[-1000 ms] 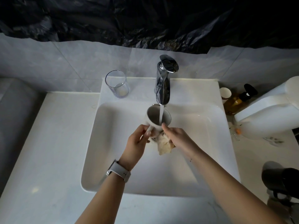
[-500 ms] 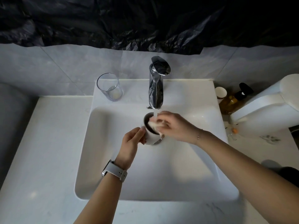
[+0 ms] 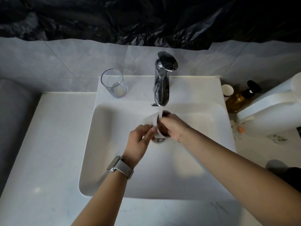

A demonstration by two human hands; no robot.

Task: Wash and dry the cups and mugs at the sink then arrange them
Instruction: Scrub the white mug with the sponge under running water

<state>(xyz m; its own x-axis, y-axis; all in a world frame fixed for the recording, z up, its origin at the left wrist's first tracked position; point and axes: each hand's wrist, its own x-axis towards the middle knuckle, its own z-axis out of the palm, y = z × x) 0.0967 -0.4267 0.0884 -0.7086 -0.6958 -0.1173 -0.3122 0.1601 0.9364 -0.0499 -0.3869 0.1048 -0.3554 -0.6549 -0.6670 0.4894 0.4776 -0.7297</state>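
A white mug (image 3: pixel 150 120) lies tilted on its side under the running chrome tap (image 3: pixel 162 82), its mouth turned right. My left hand (image 3: pixel 140 141) grips its outer wall and base. The fingers of my right hand (image 3: pixel 174 126) reach into the mug's mouth, pressed on a brownish sponge (image 3: pixel 162 129) that is mostly hidden inside. Water streams onto the rim. Both hands hover over the middle of the white sink (image 3: pixel 114 160). At the sink's back left corner a clear glass (image 3: pixel 114 83) stands upright.
A small white cup (image 3: pixel 227 92) and an amber pump bottle (image 3: pixel 241 98) stand right of the sink, beside a large white object (image 3: pixel 268 108). A dark object (image 3: pixel 293 176) sits at the right edge. White counter surrounds the basin; the drain (image 3: pixel 158 140) lies under the mug.
The mug has tipped from upright to lying on its side, mouth to the right. My right hand moved from below the mug to its mouth, pushing the sponge inside.
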